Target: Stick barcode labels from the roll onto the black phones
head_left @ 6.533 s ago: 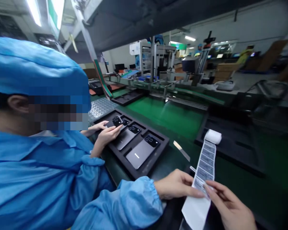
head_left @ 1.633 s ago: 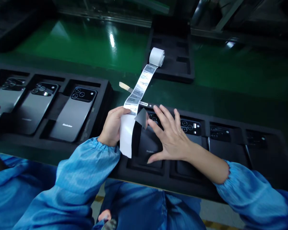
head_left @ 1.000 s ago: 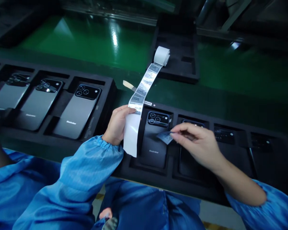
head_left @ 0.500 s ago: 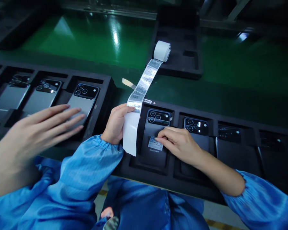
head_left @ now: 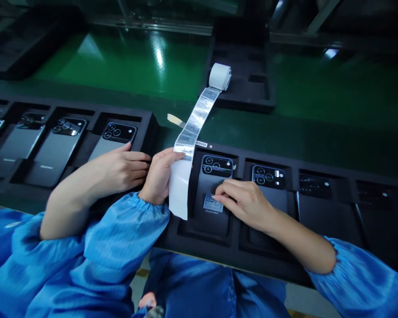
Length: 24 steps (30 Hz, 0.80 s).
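Note:
My left hand (head_left: 159, 174) pinches a strip of silvery printed labels (head_left: 199, 115), whose bare white end hangs below the fingers. The strip runs up to a white roll (head_left: 220, 77). My right hand (head_left: 247, 202) holds the edge of a silvery label (head_left: 212, 203) between thumb and fingertip. That label lies over the back of a dark phone (head_left: 202, 221), just above its Blackview lettering. The phone sits camera side up in a compartment of a black tray (head_left: 235, 249); whether the label is stuck down I cannot tell.
Another person's hand (head_left: 119, 170) reaches in from the left, over a second tray (head_left: 146, 128) of phones, close to my left hand. More phones lie to the right, one (head_left: 268, 176) beside my right hand. A black tray (head_left: 245, 99) stands behind, under the roll.
The other person's hand has moved right, from over the left tray's phones to its right edge beside my left hand. My hands keep their grips, and the view has shifted slightly.

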Motion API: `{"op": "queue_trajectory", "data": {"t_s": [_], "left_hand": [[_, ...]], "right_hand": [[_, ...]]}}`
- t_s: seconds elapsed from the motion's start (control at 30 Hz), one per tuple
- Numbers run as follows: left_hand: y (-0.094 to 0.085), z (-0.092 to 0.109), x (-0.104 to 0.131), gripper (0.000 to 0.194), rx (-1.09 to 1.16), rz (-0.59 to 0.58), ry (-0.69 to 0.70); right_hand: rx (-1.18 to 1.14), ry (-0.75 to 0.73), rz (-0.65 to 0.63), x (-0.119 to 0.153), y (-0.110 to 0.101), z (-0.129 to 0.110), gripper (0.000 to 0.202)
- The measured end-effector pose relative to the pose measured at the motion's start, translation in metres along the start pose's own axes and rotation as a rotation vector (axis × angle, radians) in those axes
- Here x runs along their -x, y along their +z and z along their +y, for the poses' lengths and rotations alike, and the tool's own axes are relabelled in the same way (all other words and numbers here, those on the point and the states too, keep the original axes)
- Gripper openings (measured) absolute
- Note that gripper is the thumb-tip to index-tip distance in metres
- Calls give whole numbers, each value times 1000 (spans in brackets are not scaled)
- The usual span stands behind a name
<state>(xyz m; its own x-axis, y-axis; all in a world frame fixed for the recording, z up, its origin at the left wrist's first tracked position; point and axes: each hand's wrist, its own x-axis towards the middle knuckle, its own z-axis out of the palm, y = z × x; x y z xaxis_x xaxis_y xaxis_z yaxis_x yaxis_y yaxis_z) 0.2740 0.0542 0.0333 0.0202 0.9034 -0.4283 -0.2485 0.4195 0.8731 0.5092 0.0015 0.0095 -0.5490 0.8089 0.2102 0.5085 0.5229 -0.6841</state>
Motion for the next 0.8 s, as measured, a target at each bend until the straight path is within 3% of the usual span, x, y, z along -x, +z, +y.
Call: {"op": "queue_trajectory", "data": {"t_s": [0.07, 0.13, 0.8], "left_hand": [[24, -8, -2, 7, 38, -27, -8], [34, -11, -4, 6, 72, -43, -9], [28, -13, -9, 18, 100, -29, 13]], "right_hand": [[5, 0, -1, 0, 0, 0, 23], [7, 0, -2, 0, 0, 0, 24], [3, 10, -19, -1, 0, -1, 23]]}}
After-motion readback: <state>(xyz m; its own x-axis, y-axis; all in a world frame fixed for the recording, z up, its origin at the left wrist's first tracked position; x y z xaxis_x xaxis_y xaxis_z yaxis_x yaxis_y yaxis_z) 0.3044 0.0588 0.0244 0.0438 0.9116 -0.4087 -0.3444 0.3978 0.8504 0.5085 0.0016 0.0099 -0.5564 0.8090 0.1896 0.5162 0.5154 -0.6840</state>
